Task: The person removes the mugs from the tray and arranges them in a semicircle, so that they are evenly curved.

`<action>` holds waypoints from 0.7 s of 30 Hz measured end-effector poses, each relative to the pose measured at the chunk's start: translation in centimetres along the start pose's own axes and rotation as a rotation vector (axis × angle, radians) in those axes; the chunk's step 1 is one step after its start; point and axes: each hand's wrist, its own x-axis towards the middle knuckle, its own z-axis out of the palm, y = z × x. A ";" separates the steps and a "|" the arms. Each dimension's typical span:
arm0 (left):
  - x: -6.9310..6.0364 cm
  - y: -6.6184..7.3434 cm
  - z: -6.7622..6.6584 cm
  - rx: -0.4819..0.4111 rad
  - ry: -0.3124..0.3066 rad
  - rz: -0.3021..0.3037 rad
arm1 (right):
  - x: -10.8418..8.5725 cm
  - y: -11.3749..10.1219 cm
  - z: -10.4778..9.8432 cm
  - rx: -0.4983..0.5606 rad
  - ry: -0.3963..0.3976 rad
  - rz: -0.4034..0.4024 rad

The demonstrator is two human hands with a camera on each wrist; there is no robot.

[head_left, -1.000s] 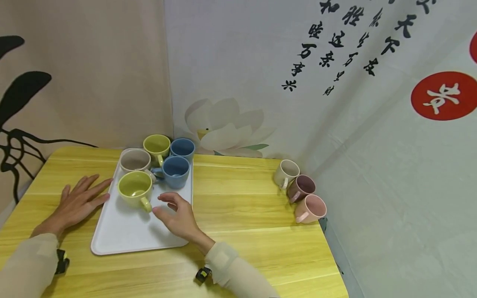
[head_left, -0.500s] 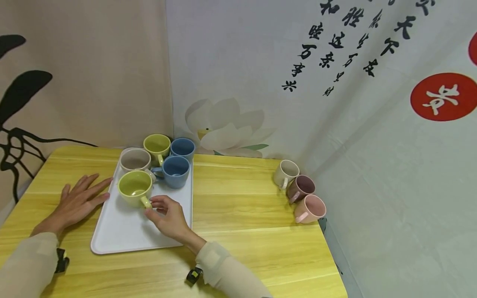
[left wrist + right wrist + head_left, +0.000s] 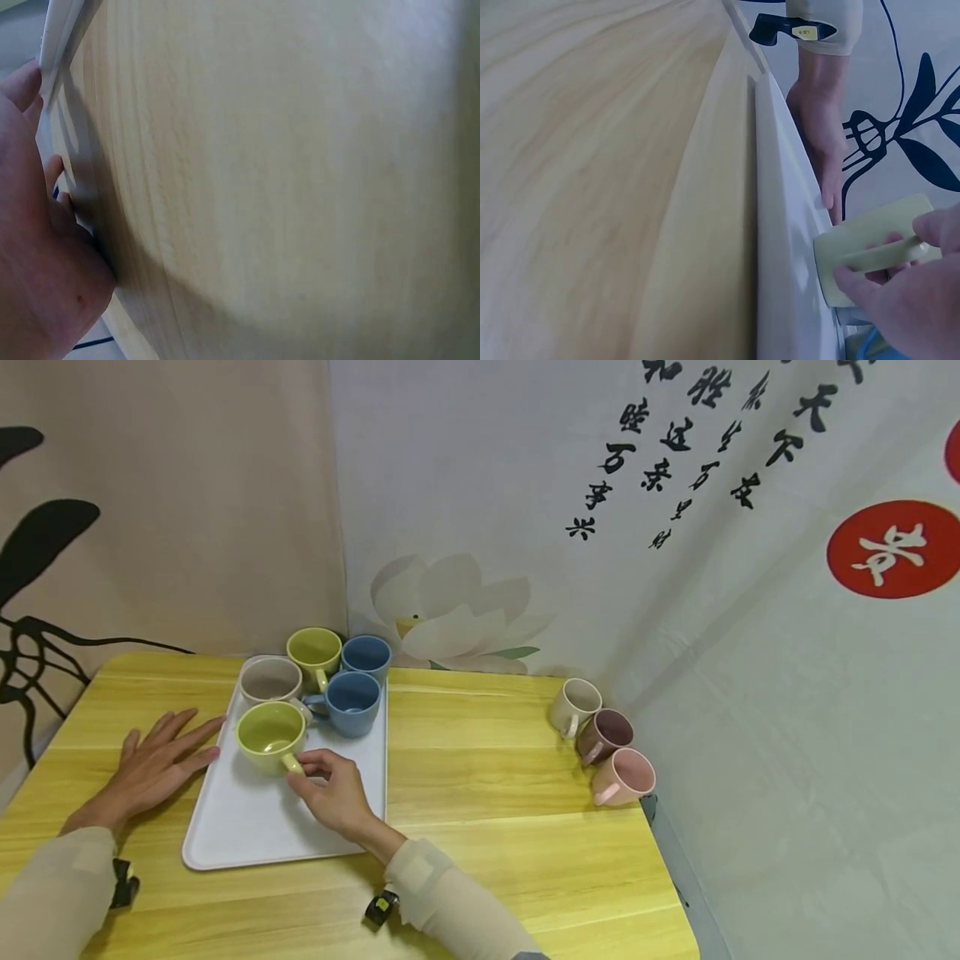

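Observation:
The front yellow-green cup (image 3: 268,737) stands on a white tray (image 3: 247,835), its handle toward the front right. My right hand (image 3: 336,795) pinches that handle (image 3: 881,256) between thumb and fingers, as the right wrist view also shows. Behind this cup are a greyish cup (image 3: 258,683), another yellow-green cup (image 3: 313,647) and two blue cups, one nearer (image 3: 352,706) and one at the back (image 3: 367,652). My left hand (image 3: 153,770) lies on the table with straight, spread fingers, its fingertips touching the tray's left edge.
On the right of the wooden table (image 3: 480,760) a cream cup (image 3: 576,706), a dark purple cup (image 3: 605,735) and a pink cup (image 3: 624,777) stand in a row near the table's edge. A printed cloth wall (image 3: 465,485) rises behind the table.
My right hand has moved a little left and taken hold of the front yellow-green cup's handle. The cup and my left hand have not visibly moved.

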 end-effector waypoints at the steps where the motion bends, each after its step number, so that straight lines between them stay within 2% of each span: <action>1: 0.0 0.0 0.0 0.000 0.000 0.000 | 0.0 -0.1 0.1 -0.010 0.009 -0.001; 11: 0.0 0.2 -0.2 0.010 0.003 0.000 | 0.0 -0.8 0.8 0.009 0.101 0.040; 21: 0.1 0.1 0.0 0.010 -0.006 -0.008 | -0.5 -1.1 1.2 0.053 0.241 0.106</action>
